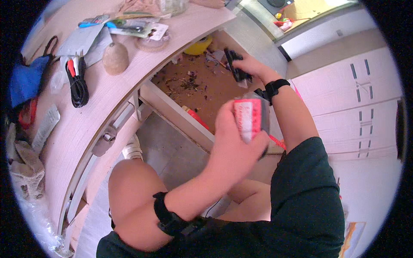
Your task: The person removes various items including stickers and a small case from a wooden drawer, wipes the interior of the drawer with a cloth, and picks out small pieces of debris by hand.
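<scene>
My left hand is closed around a small box with a red and white label and a dark side, held up in front of the open drawer. Farther off, over the drawer's far right part, my right hand grips a black object; motion blur hides its exact kind. Brown-bottomed, the drawer is strewn with dark bits and scraps. A yellow item lies at its far end, and a red item lies along the near side wall.
On the desk to the left are a coiled black cable with red and white plugs, a brown pear-shaped object, blue fabric and crumpled grey-brown cloth. Pale cabinet doors stand at right. My bent leg is below the drawer.
</scene>
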A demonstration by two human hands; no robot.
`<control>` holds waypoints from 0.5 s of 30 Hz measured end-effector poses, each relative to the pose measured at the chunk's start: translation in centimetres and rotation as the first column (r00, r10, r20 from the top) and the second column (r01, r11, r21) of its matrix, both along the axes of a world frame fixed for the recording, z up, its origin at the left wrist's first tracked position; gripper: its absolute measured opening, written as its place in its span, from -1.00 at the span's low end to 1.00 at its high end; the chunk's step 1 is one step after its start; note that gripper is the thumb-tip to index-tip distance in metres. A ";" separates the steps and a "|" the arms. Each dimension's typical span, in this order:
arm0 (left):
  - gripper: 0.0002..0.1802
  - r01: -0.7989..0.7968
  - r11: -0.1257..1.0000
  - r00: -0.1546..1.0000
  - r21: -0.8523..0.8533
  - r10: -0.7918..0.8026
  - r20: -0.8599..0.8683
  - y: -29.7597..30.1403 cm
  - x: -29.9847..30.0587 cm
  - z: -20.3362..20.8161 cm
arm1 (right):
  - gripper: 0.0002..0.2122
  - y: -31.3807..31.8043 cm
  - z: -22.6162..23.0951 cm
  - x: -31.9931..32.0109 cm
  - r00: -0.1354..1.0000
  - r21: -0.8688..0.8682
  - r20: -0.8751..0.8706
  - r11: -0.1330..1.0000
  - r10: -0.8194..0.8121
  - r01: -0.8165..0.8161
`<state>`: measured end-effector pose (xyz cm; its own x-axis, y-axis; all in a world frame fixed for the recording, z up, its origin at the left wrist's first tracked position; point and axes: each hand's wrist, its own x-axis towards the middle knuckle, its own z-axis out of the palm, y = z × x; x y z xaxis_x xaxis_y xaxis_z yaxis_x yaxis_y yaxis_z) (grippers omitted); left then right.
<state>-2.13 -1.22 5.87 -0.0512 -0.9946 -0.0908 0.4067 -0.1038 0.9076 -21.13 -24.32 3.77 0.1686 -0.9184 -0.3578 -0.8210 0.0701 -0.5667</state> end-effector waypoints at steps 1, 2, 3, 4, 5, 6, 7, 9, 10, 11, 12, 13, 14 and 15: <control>-0.28 0.051 0.998 0.995 -0.032 -0.048 0.090 0.6 -0.4 -0.2 | -0.75 1.0 1.2 0.1 0.935 -0.022 0.354 0.999 -0.034 0.045; -0.28 0.069 0.996 0.993 -0.052 -0.064 0.103 1.0 -0.3 0.1 | -0.76 2.1 2.9 0.4 0.747 -0.037 0.663 0.995 -0.042 0.088; -0.31 0.041 0.997 0.997 0.066 -0.036 -0.063 1.2 -0.1 0.4 | -0.74 3.9 4.7 1.0 0.668 -0.059 0.743 0.990 -0.043 0.130; -0.34 0.035 0.981 0.975 0.189 0.007 -0.220 1.3 0.3 0.6 | -0.73 6.1 6.2 1.3 0.580 -0.076 0.814 0.982 -0.039 0.173; -0.39 0.099 0.979 0.929 0.180 -0.026 -0.369 1.0 1.3 0.2 | -0.70 8.4 7.5 1.9 0.482 -0.058 0.874 0.974 -0.056 0.219; -0.45 0.150 0.971 0.868 0.186 -0.040 -0.495 1.2 3.4 -1.0 | -0.65 13.1 8.2 4.5 0.302 0.047 0.946 0.968 -0.122 0.245; -0.45 0.164 0.973 0.869 0.160 -0.066 -0.490 1.2 3.1 -0.7 | -0.63 15.2 9.5 3.8 0.218 0.023 0.973 0.967 -0.080 0.253; -0.54 0.183 0.976 0.906 0.122 -0.119 -0.407 1.9 3.1 -1.1 | -0.60 20.3 10.1 3.5 0.034 0.020 0.999 0.956 -0.031 0.293; -0.54 0.196 0.973 0.912 0.124 -0.135 -0.386 2.1 3.3 -1.2 | -0.60 23.2 9.9 3.5 -0.050 0.029 0.999 0.950 -0.015 0.311; -0.48 0.202 0.977 0.918 0.069 -0.164 -0.361 2.6 3.8 -1.1 | -0.64 25.7 9.6 3.3 -0.110 0.052 0.994 0.963 -0.023 0.265; -0.42 0.208 0.978 0.923 0.024 -0.188 -0.336 3.7 4.1 -1.0 | -0.68 28.4 8.9 3.4 -0.198 0.061 0.980 0.980 -0.023 0.191; -0.45 0.193 0.981 0.932 0.016 -0.178 -0.316 5.3 4.2 -1.0 | -0.70 30.3 8.5 3.5 -0.205 0.099 0.977 0.968 -0.051 0.229; -0.45 0.195 0.980 0.941 0.027 -0.180 -0.288 6.4 4.4 -0.5 | -0.71 31.6 8.5 3.8 -0.211 0.125 0.975 0.957 -0.069 0.263; -0.46 0.236 0.972 0.940 -0.023 -0.234 -0.246 7.2 4.5 -0.2 | -0.71 32.6 8.1 3.8 -0.241 0.136 0.968 0.955 -0.071 0.263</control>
<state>2.36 5.94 5.68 -0.3050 -0.9509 -0.0527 0.5801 -0.2294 0.7816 -17.35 8.25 11.83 0.0526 -0.9921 0.1140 0.7456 -0.0369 -0.6654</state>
